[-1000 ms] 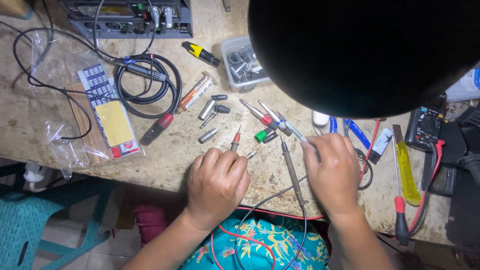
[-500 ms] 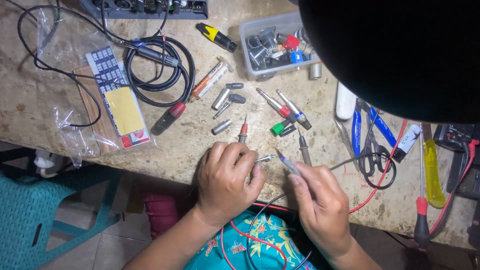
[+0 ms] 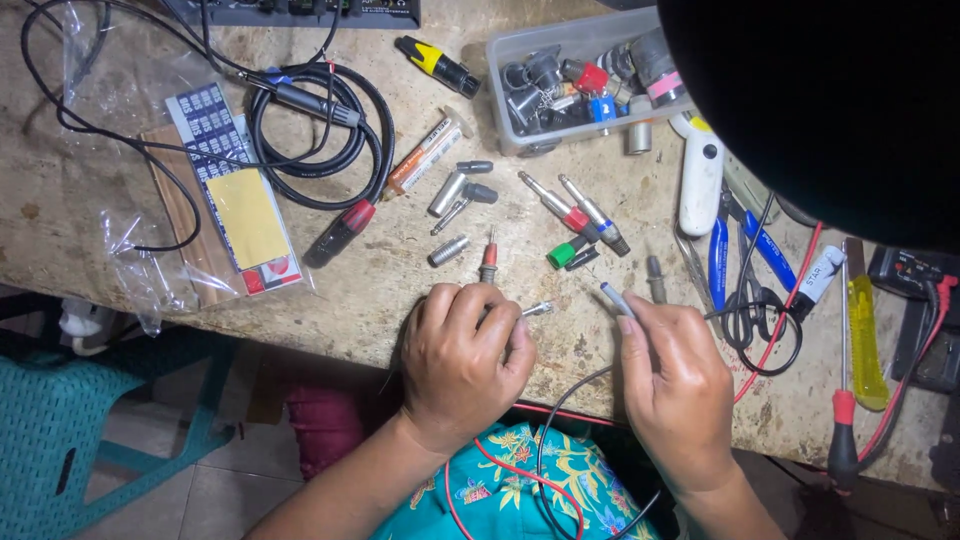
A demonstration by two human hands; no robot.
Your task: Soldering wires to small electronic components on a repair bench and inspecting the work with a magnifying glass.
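At bench edge: left hand (image 3: 462,355) fingers curled around small metal plug (image 3: 537,309), tip poking out rightward. Right hand (image 3: 676,375) pinches grey probe (image 3: 617,299), tip near plug, not touching. Beyond: loose connectors (image 3: 575,222), coiled black cable (image 3: 322,140), clear parts box (image 3: 560,85) on scuffed worktop (image 3: 90,200). Teal chair (image 3: 70,420), tiled floor below.

Both arms bare to the elbow, no sleeves, watch or rings on left hand (image 3: 462,352) or right hand (image 3: 676,378). Lap garment: teal fabric, yellow and pink floral print.
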